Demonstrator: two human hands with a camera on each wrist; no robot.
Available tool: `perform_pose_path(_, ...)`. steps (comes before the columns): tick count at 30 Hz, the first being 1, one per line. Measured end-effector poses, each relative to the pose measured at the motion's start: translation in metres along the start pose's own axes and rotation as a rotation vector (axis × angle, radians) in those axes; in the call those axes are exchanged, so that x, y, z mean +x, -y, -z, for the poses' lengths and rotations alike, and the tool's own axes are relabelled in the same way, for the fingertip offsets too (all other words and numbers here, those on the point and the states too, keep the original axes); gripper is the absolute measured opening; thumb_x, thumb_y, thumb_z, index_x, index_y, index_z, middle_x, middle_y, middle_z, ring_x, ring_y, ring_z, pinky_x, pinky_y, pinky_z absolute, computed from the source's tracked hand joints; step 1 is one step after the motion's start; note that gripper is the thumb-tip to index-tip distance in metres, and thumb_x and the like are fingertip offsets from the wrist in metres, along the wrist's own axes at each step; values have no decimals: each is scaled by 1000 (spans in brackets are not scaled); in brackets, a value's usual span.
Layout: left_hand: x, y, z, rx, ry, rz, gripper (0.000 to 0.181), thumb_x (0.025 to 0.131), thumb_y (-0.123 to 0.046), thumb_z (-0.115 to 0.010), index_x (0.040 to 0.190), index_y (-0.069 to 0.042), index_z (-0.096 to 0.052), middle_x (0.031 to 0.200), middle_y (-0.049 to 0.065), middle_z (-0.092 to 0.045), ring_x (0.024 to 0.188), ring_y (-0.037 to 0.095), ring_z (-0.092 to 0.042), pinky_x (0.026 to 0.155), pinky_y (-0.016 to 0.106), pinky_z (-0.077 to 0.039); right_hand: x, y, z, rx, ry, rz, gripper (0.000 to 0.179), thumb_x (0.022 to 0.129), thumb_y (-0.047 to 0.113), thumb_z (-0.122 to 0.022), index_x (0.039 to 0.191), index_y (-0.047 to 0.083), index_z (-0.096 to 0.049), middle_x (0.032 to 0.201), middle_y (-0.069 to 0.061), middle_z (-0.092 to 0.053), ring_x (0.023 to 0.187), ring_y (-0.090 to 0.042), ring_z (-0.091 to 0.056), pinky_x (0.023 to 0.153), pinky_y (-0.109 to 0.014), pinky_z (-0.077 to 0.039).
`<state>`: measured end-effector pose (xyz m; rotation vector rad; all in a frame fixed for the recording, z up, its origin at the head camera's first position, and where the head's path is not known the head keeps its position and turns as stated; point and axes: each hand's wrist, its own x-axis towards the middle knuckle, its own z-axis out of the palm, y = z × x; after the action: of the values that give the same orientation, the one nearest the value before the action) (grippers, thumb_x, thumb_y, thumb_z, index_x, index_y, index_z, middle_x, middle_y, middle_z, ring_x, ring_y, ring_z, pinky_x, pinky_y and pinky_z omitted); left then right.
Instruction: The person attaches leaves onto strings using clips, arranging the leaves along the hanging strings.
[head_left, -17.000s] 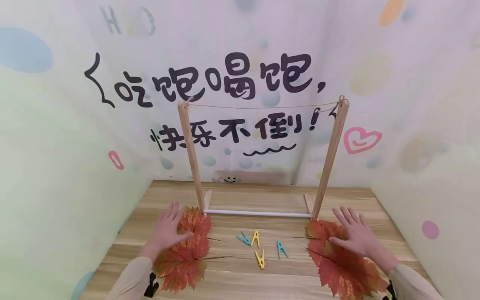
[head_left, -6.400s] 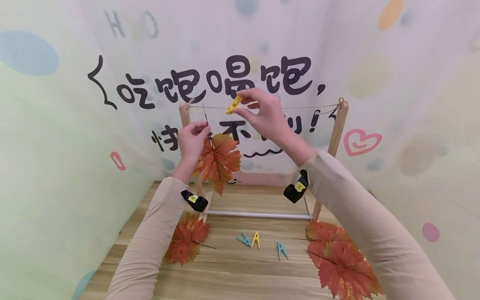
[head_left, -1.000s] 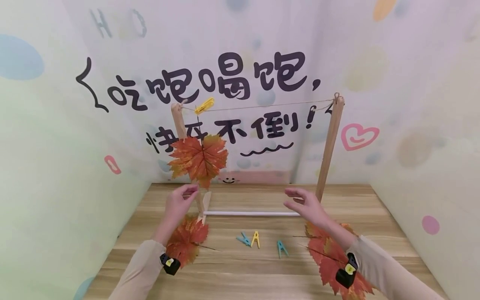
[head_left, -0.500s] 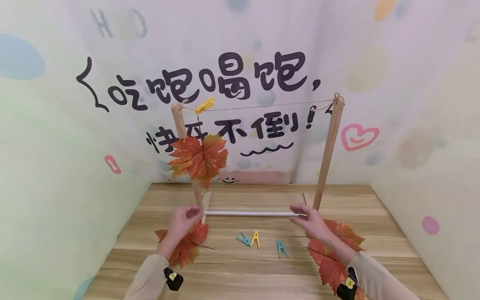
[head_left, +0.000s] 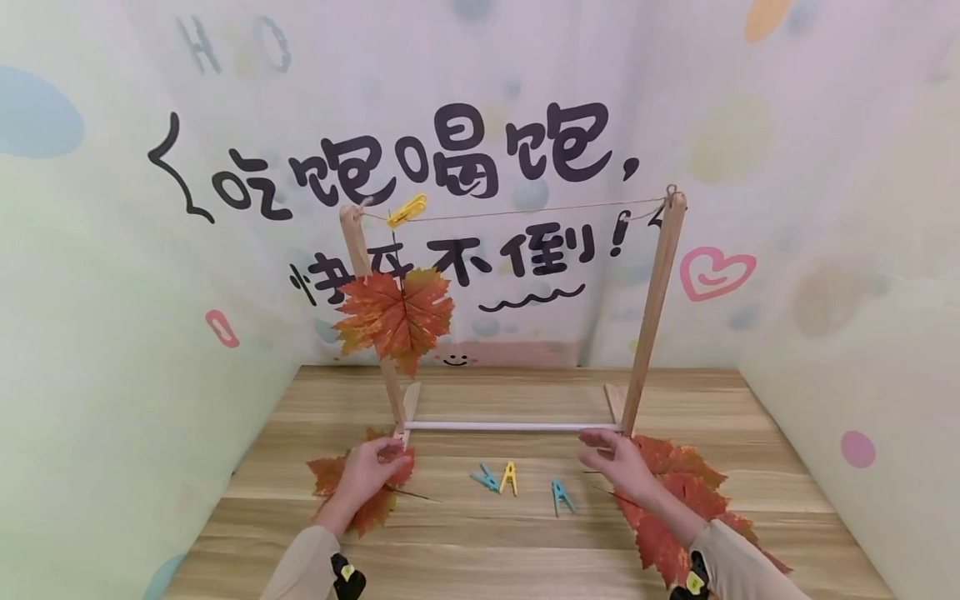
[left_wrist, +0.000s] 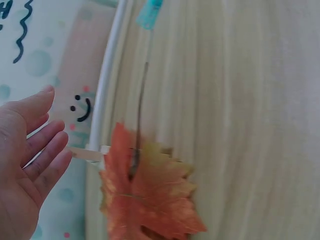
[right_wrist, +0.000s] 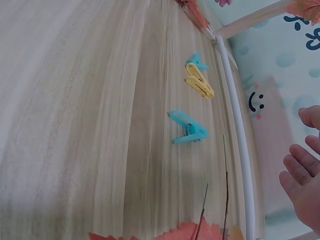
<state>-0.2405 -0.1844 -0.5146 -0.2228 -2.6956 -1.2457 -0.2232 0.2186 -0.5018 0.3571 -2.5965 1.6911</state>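
Observation:
My left hand (head_left: 367,473) is empty, its fingers loosely bent, over a red-orange maple leaf (left_wrist: 150,195) lying on the table at left. My right hand (head_left: 621,467), also empty and relaxed, hovers by the foot of the right post, beside red maple leaves (head_left: 675,517). Another maple leaf (head_left: 405,321) hangs by its stem from the string (head_left: 525,211), where a yellow clothespin (head_left: 407,211) clips it near the left post. Between my hands lie a blue clothespin (head_left: 485,477), a yellow clothespin (right_wrist: 200,82) and a second blue clothespin (right_wrist: 187,129).
A wooden frame stands at the back of the table (head_left: 480,542), with a left post (head_left: 395,396), a right post (head_left: 652,325) and a white rod (head_left: 517,427) joining them low down. Printed curtain walls (head_left: 825,208) close in the back and both sides.
Earlier, my left hand held up a leaf and my right hand a yellow clothespin; now both hang on the string. Over the last second both hands have come down, empty, toward the table.

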Motion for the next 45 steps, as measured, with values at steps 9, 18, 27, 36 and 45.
perform_pose_path(9,-16,12,-12,101,85,-77,17,73,-9,-74,88,-4,-68,80,4,-67,74,18,-62,66,30,-50,-2,0,-16,40,16,-9,35,83,6,-64,115,-6,-55,113,-23,-58,107,-36,-52,91,-46,-42)
perform_pose_path(18,-20,20,-22,166,225,-188,19,72,-7,-74,88,-2,-67,79,2,-66,73,16,-61,65,28,-50,-5,-5,-28,75,63,15,35,84,6,-63,115,-9,-54,112,-26,-57,105,-41,-51,87,-46,-45)
perform_pose_path(27,-21,23,-26,249,221,-245,9,70,-8,-75,71,-11,-67,69,-6,-63,64,4,-55,59,24,-47,-8,-2,-38,102,75,35,35,84,7,-63,114,-9,-54,110,-23,-58,104,-40,-52,86,-40,-47)
perform_pose_path(36,-22,18,-24,217,212,-217,6,73,-8,-74,72,-12,-69,70,-8,-64,64,0,-54,59,22,-47,-9,-3,-46,113,84,36,34,84,6,-63,114,-9,-55,111,-28,-56,104,-40,-53,84,-33,-48)
perform_pose_path(45,-11,3,-19,163,151,-226,3,76,-13,-72,75,-11,-70,70,-9,-64,65,1,-55,59,21,-47,-5,-1,-60,120,98,57,33,84,7,-63,112,-9,-56,109,-28,-57,102,-38,-55,84,-35,-48)
